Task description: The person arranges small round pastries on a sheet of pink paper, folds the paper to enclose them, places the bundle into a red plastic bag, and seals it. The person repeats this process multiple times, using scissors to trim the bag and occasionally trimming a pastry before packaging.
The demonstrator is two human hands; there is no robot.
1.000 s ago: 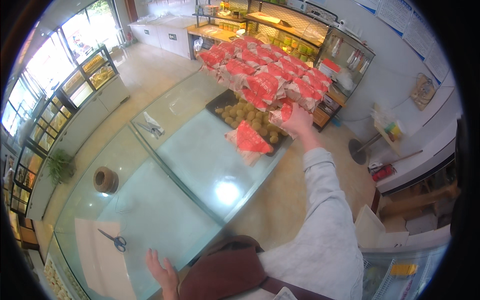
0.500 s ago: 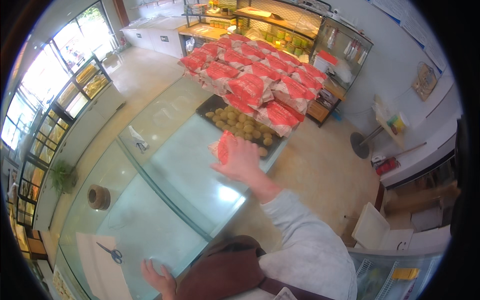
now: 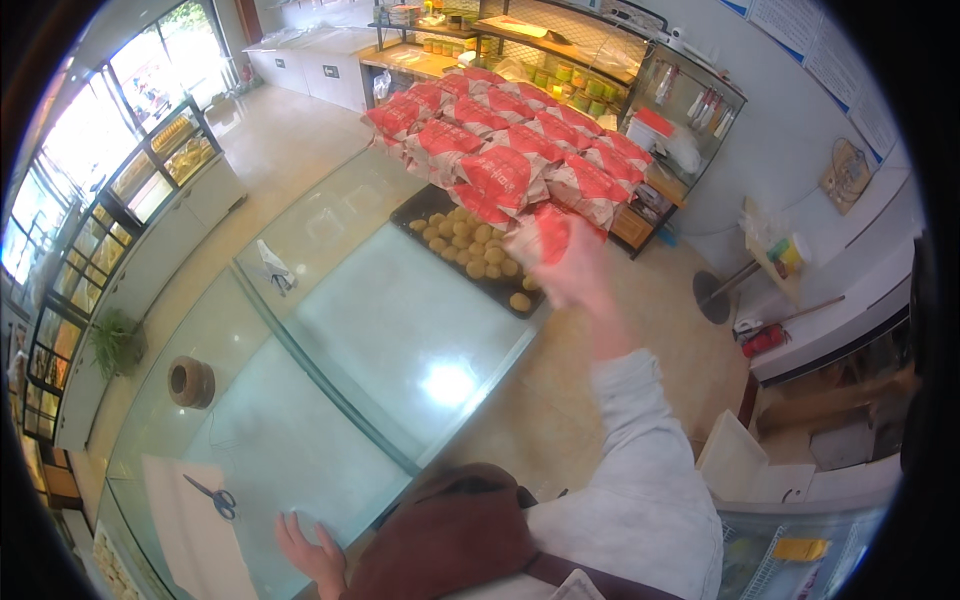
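My right hand [image 3: 580, 275], blurred by motion, reaches to the near right corner of a big pile of red-and-white paper packets [image 3: 500, 180]. Its fingers are closed on one red-and-white paper packet [image 3: 548, 236], which is up against the pile. Under the pile's front edge, a dark tray [image 3: 408, 212] of small round golden-brown baked balls [image 3: 463, 240] sits on the glass counter [image 3: 370, 310]. My left hand [image 3: 312, 552] lies flat on the counter close to my body, fingers spread and holding nothing.
Dark-handled scissors [image 3: 222, 500] lie on a pale sheet [image 3: 190, 540] at the left. Beyond them are a brown ring-shaped roll [image 3: 190, 382] and a small white packet with a dark clip [image 3: 274, 270]. Lit shelves [image 3: 540, 45] stand behind the pile.
My right hand has carried the paper packet from above the counter, right and away, to the corner of the pile. My left hand stays on the counter.
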